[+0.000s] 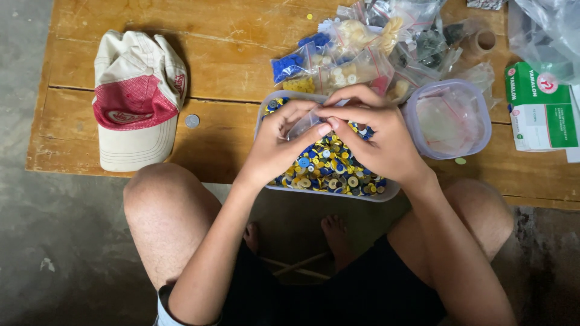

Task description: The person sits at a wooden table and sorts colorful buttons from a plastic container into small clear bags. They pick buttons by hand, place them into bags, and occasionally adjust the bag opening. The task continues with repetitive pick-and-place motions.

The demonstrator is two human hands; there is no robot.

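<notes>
left hand (279,140): fingers curled, pinching the near edge of a small clear plastic zip bag (304,124); thumb and fingertips closed on it
right hand (376,134): fingers bent, tips meeting the left hand's, gripping the same bag from the other side
bag: held between both hands, lifted just above the tub; contents too small to tell
tub: pale rectangular plastic tub (393,190) directly under both hands, full of small round blue, yellow and white plastic pieces (329,169)
beyond hands: heap of clear zip bags (356,51) holding blue, yellow and cream pieces, touching the tub's far edge
right of right hand: rounded square clear plastic container (450,121), just beside the tub
further right: green and white cardboard box (541,108)
left of left hand: red and cream fabric cap (138,99), well apart; silver coin (192,121) between cap and tub
worktop: worn wooden plank worktop (217,48) carries all of it
below hands: bare knees either side, feet on floor
</notes>
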